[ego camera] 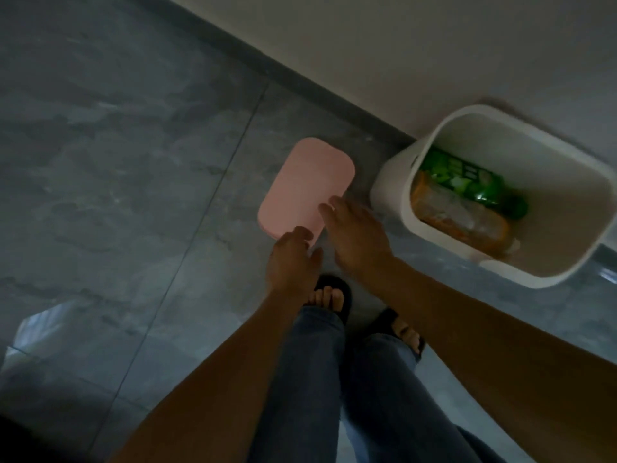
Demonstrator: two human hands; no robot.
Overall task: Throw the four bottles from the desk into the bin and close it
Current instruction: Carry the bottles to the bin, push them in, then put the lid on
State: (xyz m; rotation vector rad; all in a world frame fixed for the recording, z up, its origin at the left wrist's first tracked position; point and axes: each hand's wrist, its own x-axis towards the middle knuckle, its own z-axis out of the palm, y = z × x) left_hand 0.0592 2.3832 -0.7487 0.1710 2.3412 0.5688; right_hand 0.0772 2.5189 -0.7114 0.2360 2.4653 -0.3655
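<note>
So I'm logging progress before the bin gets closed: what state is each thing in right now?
Bin: open, upright against the wall, bottles inside.
Pink lid: off the bin, flat on the floor beside it.
Green bottle: lying in the bin.
Orange-labelled bottle: lying in the bin.
Left hand: open, at the lid's near edge, no grip yet.
Right hand: open, over the lid's corner.

Both bare forearms stretched forward and down, side by side, close together. Left hand (pixel 291 259) palm down, fingers loosely curled, thumb out to the right. Right hand (pixel 357 233) just beside it and a little farther, palm down, fingers extended and slightly spread, empty. Jeans-clad legs and sandalled feet below the hands
</note>
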